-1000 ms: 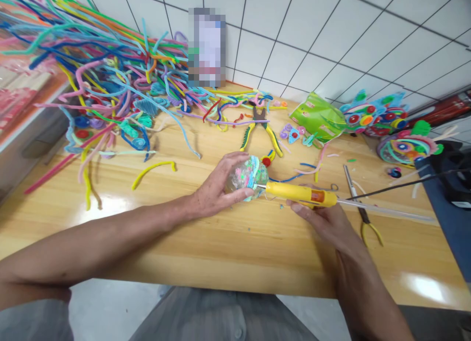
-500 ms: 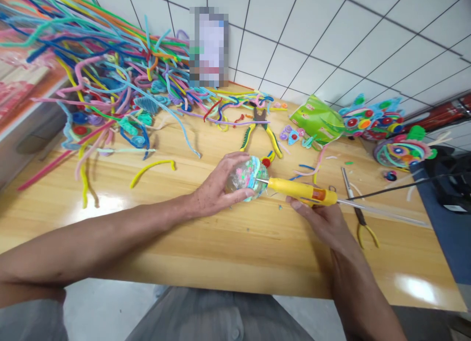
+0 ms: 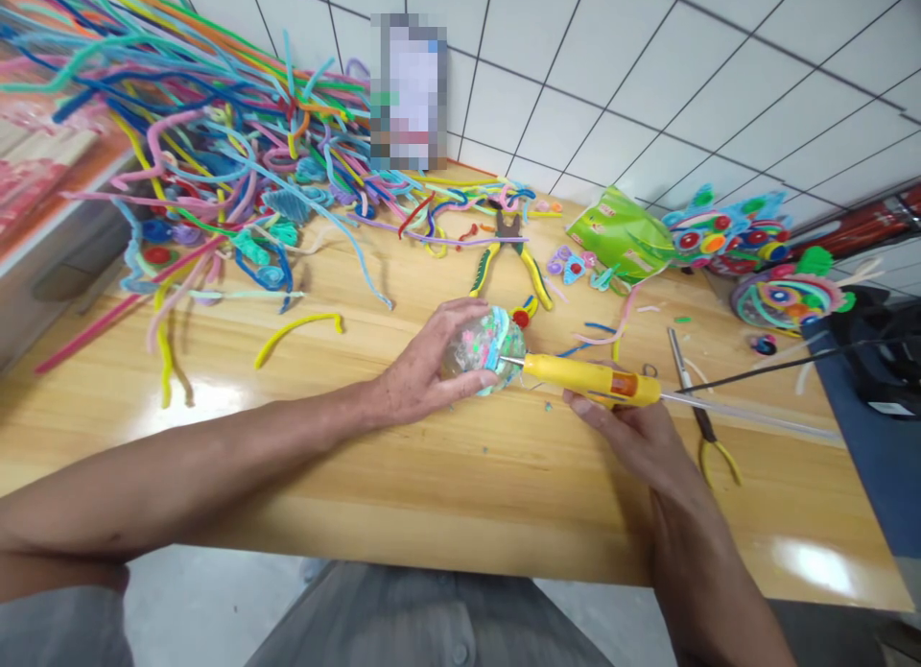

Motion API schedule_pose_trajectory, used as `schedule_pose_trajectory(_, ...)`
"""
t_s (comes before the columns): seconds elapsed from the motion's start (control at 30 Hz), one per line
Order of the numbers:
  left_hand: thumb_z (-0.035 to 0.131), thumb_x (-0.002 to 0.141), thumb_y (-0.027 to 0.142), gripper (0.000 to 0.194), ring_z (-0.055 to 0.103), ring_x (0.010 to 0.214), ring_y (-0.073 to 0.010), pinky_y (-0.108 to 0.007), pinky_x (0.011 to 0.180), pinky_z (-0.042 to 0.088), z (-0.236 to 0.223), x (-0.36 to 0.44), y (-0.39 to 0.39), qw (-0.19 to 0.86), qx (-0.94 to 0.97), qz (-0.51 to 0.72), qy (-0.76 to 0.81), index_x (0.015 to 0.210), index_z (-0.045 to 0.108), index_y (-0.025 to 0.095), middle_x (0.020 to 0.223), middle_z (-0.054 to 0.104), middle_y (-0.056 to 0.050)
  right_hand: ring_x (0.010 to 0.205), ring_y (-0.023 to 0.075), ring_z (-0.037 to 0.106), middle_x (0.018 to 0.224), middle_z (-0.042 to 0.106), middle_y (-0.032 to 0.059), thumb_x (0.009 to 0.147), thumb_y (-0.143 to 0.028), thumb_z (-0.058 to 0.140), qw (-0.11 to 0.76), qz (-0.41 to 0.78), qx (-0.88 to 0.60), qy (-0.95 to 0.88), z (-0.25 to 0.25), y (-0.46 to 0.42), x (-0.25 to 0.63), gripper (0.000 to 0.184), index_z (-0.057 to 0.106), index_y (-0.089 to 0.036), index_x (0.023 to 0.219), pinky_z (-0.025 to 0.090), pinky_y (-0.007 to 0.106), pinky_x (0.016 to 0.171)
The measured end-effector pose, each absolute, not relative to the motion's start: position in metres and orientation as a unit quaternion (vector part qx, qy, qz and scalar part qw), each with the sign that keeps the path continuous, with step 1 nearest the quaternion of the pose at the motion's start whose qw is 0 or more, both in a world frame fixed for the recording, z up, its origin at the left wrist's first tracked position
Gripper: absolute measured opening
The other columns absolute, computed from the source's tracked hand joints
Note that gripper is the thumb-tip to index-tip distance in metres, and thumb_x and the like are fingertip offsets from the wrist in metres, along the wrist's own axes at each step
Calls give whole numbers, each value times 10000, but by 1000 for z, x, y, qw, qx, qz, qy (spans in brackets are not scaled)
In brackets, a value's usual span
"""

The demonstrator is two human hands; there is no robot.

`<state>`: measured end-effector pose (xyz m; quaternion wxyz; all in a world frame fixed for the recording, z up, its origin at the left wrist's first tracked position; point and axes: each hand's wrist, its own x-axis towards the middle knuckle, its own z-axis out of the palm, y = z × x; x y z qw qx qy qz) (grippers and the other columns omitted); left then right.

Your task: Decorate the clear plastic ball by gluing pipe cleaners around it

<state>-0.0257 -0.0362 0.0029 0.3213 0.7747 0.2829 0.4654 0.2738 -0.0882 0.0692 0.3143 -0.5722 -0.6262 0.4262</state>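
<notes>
My left hand (image 3: 438,365) is closed round a clear ball (image 3: 512,339) with pink, green and light-blue bits on it. A yellow hot glue gun (image 3: 568,374) is gripped in my right hand (image 3: 633,427). Its metal tip reaches the light-blue strip on the ball; whether it touches cannot be made out. A clear glue stick (image 3: 748,413) juts from the gun's back end. Just behind the ball lies a small yellow and blue piece with a red centre (image 3: 521,318). Beyond that, pliers with green and yellow handles (image 3: 507,250) lie spread.
Colourful pipe cleaners (image 3: 237,158) heap at the back left, near a phone-like blurred object (image 3: 410,96) against the tiled wall. At the right are a green packet (image 3: 619,233), decorated figures (image 3: 784,293), yellow-handled pliers or scissors (image 3: 705,432) and a black cable (image 3: 784,362).
The glue gun's tip has shifted very slightly along the light-blue strip. The view has turned a little; both hands keep their holds.
</notes>
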Motion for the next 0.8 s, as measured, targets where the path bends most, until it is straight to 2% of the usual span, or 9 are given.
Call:
schedule_pose_trajectory(0.2, 749, 997, 461, 720, 526, 1507, -338, -570, 1264, 473, 2, -25, -36, 325, 774, 462, 288, 1609, 413, 289, 1571, 543, -171, 820, 236, 760, 877, 805, 54, 872, -690, 799, 330, 428, -565, -623, 69, -89, 272, 443, 817, -252, 935, 662, 334, 730)
schedule_pose_trajectory(0.37, 743, 998, 461, 716, 519, 1516, -343, -577, 1271, 462, 2, -26, -36, 329, 773, 458, 290, 1611, 416, 287, 1582, 540, -172, 795, 238, 748, 871, 808, 48, 873, -663, 808, 308, 438, -574, -620, 69, -90, 275, 419, 817, -255, 966, 657, 341, 706)
schedule_pose_trajectory(0.8, 736, 1008, 460, 701, 517, 1513, -330, -567, 1273, 467, 2, -25, -36, 322, 774, 462, 289, 1605, 411, 284, 1568, 544, -169, 821, 249, 760, 881, 812, 49, 890, -634, 800, 289, 444, -573, -624, 67, -91, 280, 400, 795, -243, 974, 665, 366, 758)
